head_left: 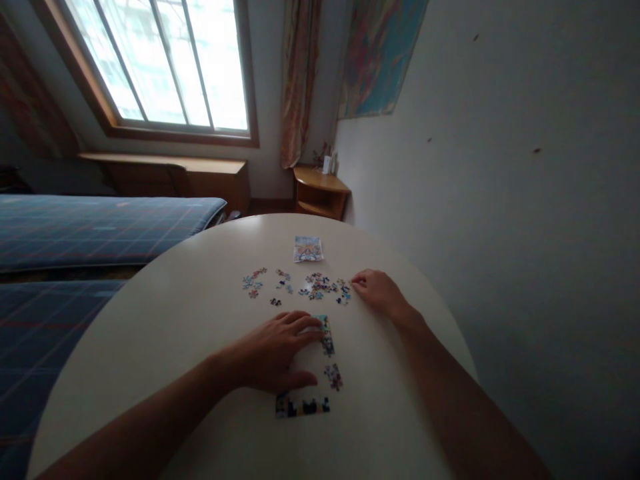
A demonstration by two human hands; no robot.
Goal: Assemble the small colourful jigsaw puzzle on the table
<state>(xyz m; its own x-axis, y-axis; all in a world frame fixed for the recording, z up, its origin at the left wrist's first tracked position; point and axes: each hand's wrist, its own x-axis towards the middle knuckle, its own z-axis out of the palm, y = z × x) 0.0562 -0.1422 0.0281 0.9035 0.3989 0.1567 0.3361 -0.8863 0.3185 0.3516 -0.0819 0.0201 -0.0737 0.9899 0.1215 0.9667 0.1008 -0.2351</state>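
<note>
A partly built jigsaw puzzle (327, 373) lies on the round white table (175, 333) in front of me. My left hand (275, 350) rests flat on it, fingers stretched out over its upper part. Loose puzzle pieces (300, 285) are scattered further back in several small clusters. My right hand (377, 290) sits at the right end of that scatter, fingers curled and pinched together at a piece; I cannot make out what they hold. A small printed picture card (307, 249) lies beyond the pieces.
A white wall runs close along the table's right side. Beds with blue plaid covers (90, 230) stand to the left. A wooden corner shelf (320, 190) and a window (165, 63) are at the back, with a map (380, 57) on the wall.
</note>
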